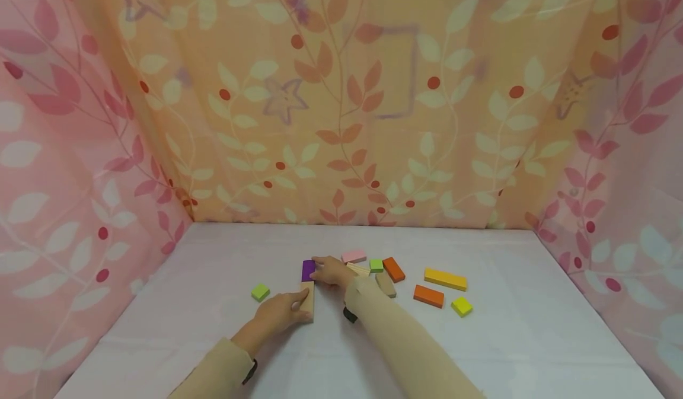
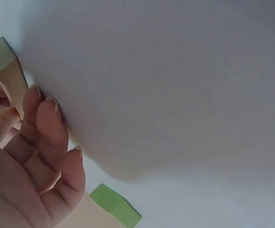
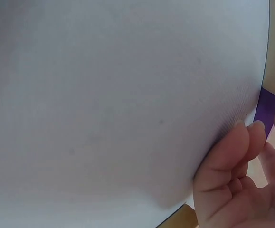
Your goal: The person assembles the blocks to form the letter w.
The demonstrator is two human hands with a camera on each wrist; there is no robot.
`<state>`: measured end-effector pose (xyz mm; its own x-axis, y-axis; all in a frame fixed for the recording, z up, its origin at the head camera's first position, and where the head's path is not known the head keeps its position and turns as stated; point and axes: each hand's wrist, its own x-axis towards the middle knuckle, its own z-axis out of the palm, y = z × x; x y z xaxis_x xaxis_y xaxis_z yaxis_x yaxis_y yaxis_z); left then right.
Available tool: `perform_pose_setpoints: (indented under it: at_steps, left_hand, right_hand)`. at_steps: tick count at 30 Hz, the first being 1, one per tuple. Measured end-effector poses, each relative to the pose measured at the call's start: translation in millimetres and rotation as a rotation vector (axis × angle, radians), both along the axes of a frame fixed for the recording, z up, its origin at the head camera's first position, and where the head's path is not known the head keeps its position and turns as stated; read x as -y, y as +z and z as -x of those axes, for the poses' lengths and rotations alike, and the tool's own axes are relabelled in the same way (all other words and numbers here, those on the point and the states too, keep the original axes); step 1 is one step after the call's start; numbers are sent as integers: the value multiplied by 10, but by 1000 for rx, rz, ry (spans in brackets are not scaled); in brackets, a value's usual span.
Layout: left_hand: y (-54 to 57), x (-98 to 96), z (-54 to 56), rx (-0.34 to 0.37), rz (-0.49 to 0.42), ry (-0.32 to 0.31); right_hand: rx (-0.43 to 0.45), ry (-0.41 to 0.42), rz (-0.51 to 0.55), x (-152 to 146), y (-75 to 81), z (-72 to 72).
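Observation:
My left hand (image 1: 277, 314) holds a long plain wooden block (image 1: 308, 297) by its sides, thumb on the near part. In the left wrist view the same wooden block (image 2: 13, 78) shows between the fingers, the others curling beside it. A purple block (image 1: 308, 270) lies end to end with it, on the far side. My right hand (image 1: 332, 271) pinches the purple block from the right. Seen from the right wrist, the purple block (image 3: 269, 109) meets the wooden block's end, fingertips right at its side.
A green block (image 1: 260, 293) lies left of my left hand. Right of my right hand are a pink block (image 1: 354, 257), plain wooden pieces (image 1: 385, 285), another green block (image 1: 376, 265), two orange blocks (image 1: 428, 296), a long yellow block (image 1: 445, 279) and a small yellow one (image 1: 462, 306).

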<state>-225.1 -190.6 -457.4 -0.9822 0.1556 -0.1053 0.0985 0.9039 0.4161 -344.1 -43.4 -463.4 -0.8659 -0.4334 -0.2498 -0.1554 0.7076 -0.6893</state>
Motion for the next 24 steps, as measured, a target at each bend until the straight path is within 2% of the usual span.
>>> perform_pose_setpoints:
  at_steps: [8,16,24]
  left_hand:
    - [25,-22,-20,35,-3,23]
    - [29,-31,5,67,10,30]
    - [26,-34,-15,40,56,22]
  right_hand:
    - [33,-5,-34,0,73,-49]
    - [116,-47,6,4,105,-67]
    - [81,-24,14,11,91,-82]
